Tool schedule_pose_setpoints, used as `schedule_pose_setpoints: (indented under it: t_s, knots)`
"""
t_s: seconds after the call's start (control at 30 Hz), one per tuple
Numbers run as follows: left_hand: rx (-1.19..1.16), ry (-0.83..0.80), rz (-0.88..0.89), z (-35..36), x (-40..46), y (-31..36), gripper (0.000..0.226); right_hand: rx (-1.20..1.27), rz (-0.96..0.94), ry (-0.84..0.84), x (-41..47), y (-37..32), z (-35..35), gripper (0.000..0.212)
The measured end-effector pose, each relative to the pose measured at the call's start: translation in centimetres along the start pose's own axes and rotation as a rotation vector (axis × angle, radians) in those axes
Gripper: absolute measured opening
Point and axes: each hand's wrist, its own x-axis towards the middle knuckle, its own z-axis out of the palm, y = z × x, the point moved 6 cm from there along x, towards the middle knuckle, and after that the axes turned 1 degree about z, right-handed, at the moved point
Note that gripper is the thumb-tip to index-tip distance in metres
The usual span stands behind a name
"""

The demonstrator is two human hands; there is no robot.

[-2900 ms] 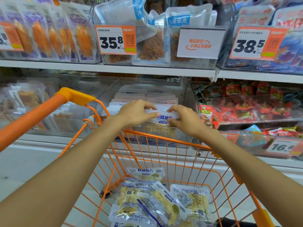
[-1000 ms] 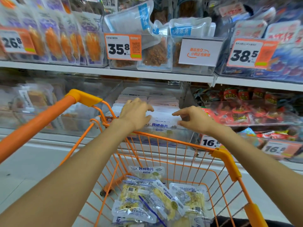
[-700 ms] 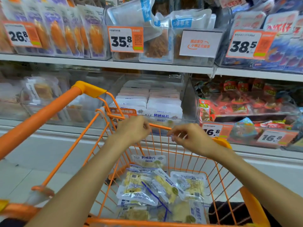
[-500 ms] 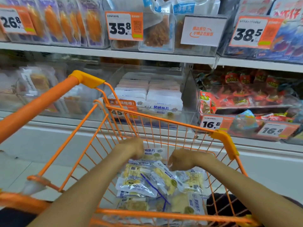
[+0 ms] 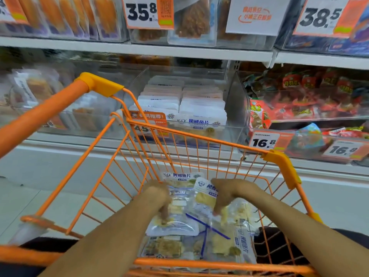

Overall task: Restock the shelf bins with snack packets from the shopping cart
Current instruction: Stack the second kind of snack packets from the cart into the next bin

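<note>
shop | price tags point(image 5: 148, 13) on shelves point(image 5: 139, 49) | orange cart point(image 5: 199, 137)

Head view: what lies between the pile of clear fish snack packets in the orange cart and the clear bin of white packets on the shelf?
In the head view, only the orange wire cart's front wall separates the clear fish snack packets from the clear shelf bin; both hands are down on the pile.

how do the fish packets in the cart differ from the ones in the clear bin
The cart packets lie flat in a loose, overlapping heap; the bin packets stand in two neat rows. Both hands, left and right, are on the cart packets; none touches the bin packets. Both show the same blue lettering.
</note>
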Motion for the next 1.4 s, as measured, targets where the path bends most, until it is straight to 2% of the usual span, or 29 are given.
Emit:
schedule_pose_setpoints:
  t_s: [0.13,0.23,0.33,0.4,0.5,0.6,0.63,0.73,0.8,0.87,0.97,1.13,1.23,1.3,1.4]
  knots:
    - [-0.215,0.011,0.02,-1.0,-0.1,-1.0,0.079,-0.06,-0.041,-0.046,-1.0,0.8,-1.0,0.062]
    - [-0.428,0.08,0.042,-2.2,0.2,-1.7,0.059,-0.055,-0.081,-0.092,-1.6,1.1,-1.2,0.054]
    - [-0.876,-0.027,0.128,-2.4,-0.1,-1.1,0.044,0.007,-0.082,-0.08,-1.9,1.9,-1.7,0.055]
    - [-1.082,-0.095,0.101,-2.2,-0.4,-0.8,0.04,0.004,-0.068,-0.048,-1.9,2.4,-2.1,0.059]
    - [-1.098,-0.106,0.032,-1.7,-0.6,-1.0,0.038,0.042,-0.092,-0.018,-2.3,2.5,-2.8,0.056]
    - [-1.155,-0.073,-0.007,-1.5,-0.5,-1.6,0.046,0.248,-0.186,-0.076,-3.5,2.6,-3.6,0.024]
    - [-1.202,-0.051,-0.012,-1.6,-0.4,-1.8,0.045,0.286,-0.243,-0.085,-4.2,2.6,-3.9,0.019]
    - [-1.362,-0.014,0.006,-1.8,-0.7,-1.9,0.034,0.335,-0.381,-0.086,-6.2,2.8,-5.0,0.016]
    - [-1.482,-0.059,0.019,-1.8,-0.9,-1.6,0.021,0.382,-0.425,-0.11,-6.8,3.2,-5.3,0.015]
    - [-1.571,-0.119,0.005,-1.4,-0.5,-1.6,0.015,0.411,-0.457,-0.029,-6.3,3.1,-5.6,0.018]
    - [-1.678,-0.23,-0.015,-0.8,0.1,-1.8,0.028,0.336,-0.445,0.218,-3.9,1.9,-5.3,0.018]
    - [-1.625,-0.318,-0.004,-0.5,-0.6,-2.2,0.037,0.113,-0.505,0.361,-1.9,-0.3,-3.5,0.017]
    - [-1.337,-0.308,0.001,-1.9,-1.8,-2.5,0.034,0.178,-0.501,0.45,-2.4,0.6,-5.0,0.015]
    - [-1.095,-0.223,-0.02,-3.4,-2.6,-3.0,0.048,0.265,-0.557,0.383,-3.1,0.7,-5.6,0.012]
    - [-0.929,-0.125,-0.009,-5.2,-4.0,-3.7,0.047,0.317,-0.601,0.283,-4.1,0.5,-5.5,0.008]
